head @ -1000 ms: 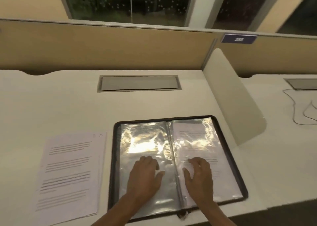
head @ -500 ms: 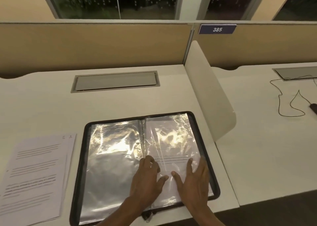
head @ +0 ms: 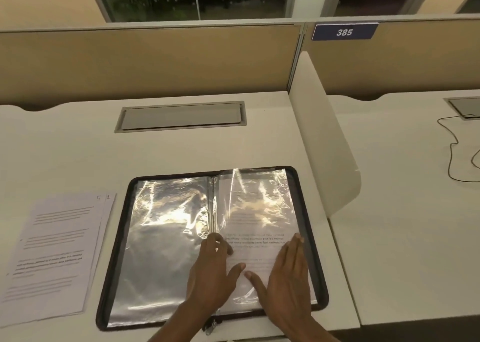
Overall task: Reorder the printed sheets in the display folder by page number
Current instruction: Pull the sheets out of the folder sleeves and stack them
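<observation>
A black-edged display folder (head: pixel 115 263) lies open on the desk, its shiny plastic sleeves catching glare. The left sleeve (head: pixel 161 250) looks empty. The right sleeve holds a printed sheet (head: pixel 255 227). My left hand (head: pixel 211 274) rests flat near the spine, fingers spread, thumb reaching right. My right hand (head: pixel 288 274) lies flat on the lower part of the right sleeve, fingers straight toward the folder's right edge. A loose stack of printed sheets (head: pixel 54 253) sits on the desk left of the folder.
A grey cable hatch (head: pixel 181 116) is set into the desk behind the folder. A white curved divider (head: pixel 327 144) stands at the right. Beyond it, a black cable (head: pixel 452 149) trails over the neighbouring desk. A sign reads 385 (head: pixel 344 31).
My left hand has slid right from the left sleeve to the spine. My right hand has flattened on the right sleeve. The view has swung right, so the folder sits further left.
</observation>
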A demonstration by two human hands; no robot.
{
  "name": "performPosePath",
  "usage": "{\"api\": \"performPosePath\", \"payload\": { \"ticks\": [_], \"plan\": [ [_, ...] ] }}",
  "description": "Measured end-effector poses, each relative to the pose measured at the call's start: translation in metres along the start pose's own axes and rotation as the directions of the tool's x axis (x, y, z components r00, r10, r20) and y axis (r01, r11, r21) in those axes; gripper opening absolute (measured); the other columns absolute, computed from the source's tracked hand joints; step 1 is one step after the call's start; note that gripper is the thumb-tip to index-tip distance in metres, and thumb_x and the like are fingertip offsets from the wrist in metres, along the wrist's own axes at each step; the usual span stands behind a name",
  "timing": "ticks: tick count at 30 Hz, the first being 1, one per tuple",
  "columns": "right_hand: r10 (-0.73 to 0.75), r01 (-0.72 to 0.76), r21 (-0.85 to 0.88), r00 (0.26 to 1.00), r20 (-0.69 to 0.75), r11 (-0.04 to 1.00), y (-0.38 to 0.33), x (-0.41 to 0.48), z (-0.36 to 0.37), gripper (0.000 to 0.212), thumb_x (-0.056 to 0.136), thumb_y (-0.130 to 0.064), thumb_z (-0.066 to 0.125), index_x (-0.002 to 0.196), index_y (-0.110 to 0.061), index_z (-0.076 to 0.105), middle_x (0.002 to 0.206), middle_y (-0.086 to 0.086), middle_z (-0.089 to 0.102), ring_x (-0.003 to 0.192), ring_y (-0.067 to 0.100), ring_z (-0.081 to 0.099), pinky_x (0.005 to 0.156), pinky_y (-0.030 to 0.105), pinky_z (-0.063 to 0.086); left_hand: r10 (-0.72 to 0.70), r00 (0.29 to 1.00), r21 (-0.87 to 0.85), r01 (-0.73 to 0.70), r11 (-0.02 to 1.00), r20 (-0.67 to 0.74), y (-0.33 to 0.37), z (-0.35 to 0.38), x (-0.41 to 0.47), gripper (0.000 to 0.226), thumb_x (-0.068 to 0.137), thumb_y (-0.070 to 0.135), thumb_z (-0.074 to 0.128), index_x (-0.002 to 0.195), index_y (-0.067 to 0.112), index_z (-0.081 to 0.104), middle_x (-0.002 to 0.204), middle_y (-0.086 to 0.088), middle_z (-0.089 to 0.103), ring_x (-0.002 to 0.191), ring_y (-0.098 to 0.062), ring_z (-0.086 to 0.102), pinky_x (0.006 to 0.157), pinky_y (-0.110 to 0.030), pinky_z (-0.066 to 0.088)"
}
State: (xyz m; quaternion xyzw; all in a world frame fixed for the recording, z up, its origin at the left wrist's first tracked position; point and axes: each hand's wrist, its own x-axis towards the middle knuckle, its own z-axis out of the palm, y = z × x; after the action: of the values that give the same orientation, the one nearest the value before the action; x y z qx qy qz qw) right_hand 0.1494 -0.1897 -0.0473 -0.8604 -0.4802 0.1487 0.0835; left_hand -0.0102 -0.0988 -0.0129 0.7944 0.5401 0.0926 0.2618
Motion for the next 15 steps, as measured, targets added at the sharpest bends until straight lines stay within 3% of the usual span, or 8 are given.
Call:
{"api": "performPosePath", "payload": {
  "ticks": [3,5,6,8,10,12,13,15],
  "plan": [
    [-0.136,0.138,-0.093,0.99,0.021,0.986,0.001,-0.001,-0.007,0.095,0.099,-0.077,0.014,0.159,-0.009,0.04,0.17,0.028,0.017,0.156,0.045,0.026,0.116,0.056,0.04,-0.018,1.0,-0.032,0.017,0.999,-0.025,0.001,0.003,-0.001,0.034,0.088,0.058,0.074,0.1,0.035,0.052,0.114,0.02,0.038,0.105,0.0,0.046,0.069,-0.021,0.05],
    [-0.219,0.223,-0.07,0.974,0.059,0.972,-0.003,-0.003,-0.01,0.062,0.103,-0.059,0.042,0.151,-0.022,0.056,0.167,0.027,0.025,0.15,0.045,0.038,0.108,0.057,0.05,-0.023,0.998,-0.034,0.021,0.999,-0.061,0.005,0.005,0.0,0.033,0.09,0.061,0.07,0.099,0.034,0.053,0.111,0.019,0.04,0.104,-0.002,0.047,0.07,-0.021,0.047],
    [-0.26,0.263,-0.032,0.963,0.068,0.964,-0.004,-0.003,-0.011,0.057,0.095,-0.05,0.067,0.148,-0.028,0.059,0.166,0.025,0.028,0.147,0.045,0.042,0.105,0.057,0.053,-0.03,0.996,-0.043,0.027,0.999,-0.081,0.008,0.004,0.001,0.035,0.091,0.066,0.065,0.099,0.034,0.054,0.109,0.02,0.042,0.103,-0.003,0.048,0.071,-0.022,0.046],
    [-0.31,0.307,0.053,0.947,0.08,0.95,-0.005,-0.003,-0.009,0.08,0.076,-0.036,0.091,0.147,-0.039,0.056,0.166,0.021,0.033,0.144,0.042,0.049,0.104,0.055,0.054,-0.107,0.988,-0.11,0.095,0.989,-0.107,0.018,0.0,0.003,0.047,0.089,0.08,0.053,0.096,0.034,0.055,0.104,0.022,0.047,0.102,-0.002,0.051,0.076,-0.024,0.047],
    [-0.36,0.351,0.118,0.931,0.06,0.929,-0.009,-0.004,-0.014,0.087,0.078,-0.033,0.09,0.151,-0.047,0.046,0.169,0.017,0.03,0.145,0.038,0.049,0.105,0.051,0.051,-0.253,0.962,-0.226,0.226,0.948,-0.102,0.03,-0.009,0.005,0.057,0.082,0.089,0.05,0.093,0.034,0.057,0.101,0.021,0.054,0.1,-0.001,0.056,0.08,-0.028,0.05],
    [-0.409,0.384,0.183,0.904,0.123,0.905,-0.016,-0.006,-0.028,0.075,0.097,-0.032,0.071,0.154,-0.059,0.031,0.176,0.007,0.002,0.158,0.029,0.028,0.118,0.046,0.04,-0.385,0.921,-0.287,0.354,0.89,-0.057,0.038,-0.017,0.008,0.064,0.076,0.093,0.053,0.096,0.033,0.059,0.101,0.021,0.057,0.098,-0.003,0.06,0.083,-0.032,0.053],
    [-0.444,0.403,0.243,0.884,0.147,0.883,-0.017,-0.008,-0.031,0.069,0.104,-0.03,0.059,0.153,-0.065,0.025,0.176,0.0,-0.011,0.161,0.023,0.015,0.123,0.038,0.031,-0.429,0.903,-0.28,0.403,0.871,-0.036,0.04,-0.02,0.009,0.067,0.075,0.093,0.056,0.101,0.032,0.059,0.104,0.021,0.058,0.098,-0.005,0.062,0.083,-0.034,0.054],
    [-0.493,0.42,0.36,0.859,0.14,0.833,-0.022,-0.011,-0.034,0.071,0.106,-0.024,0.05,0.146,-0.075,0.02,0.173,-0.01,-0.019,0.161,0.013,0.007,0.122,0.018,0.018,-0.497,0.868,-0.243,0.479,0.843,-0.012,0.042,-0.025,0.011,0.07,0.073,0.09,0.065,0.108,0.031,0.057,0.107,0.019,0.06,0.099,-0.01,0.065,0.083,-0.036,0.054]
  ]
}}
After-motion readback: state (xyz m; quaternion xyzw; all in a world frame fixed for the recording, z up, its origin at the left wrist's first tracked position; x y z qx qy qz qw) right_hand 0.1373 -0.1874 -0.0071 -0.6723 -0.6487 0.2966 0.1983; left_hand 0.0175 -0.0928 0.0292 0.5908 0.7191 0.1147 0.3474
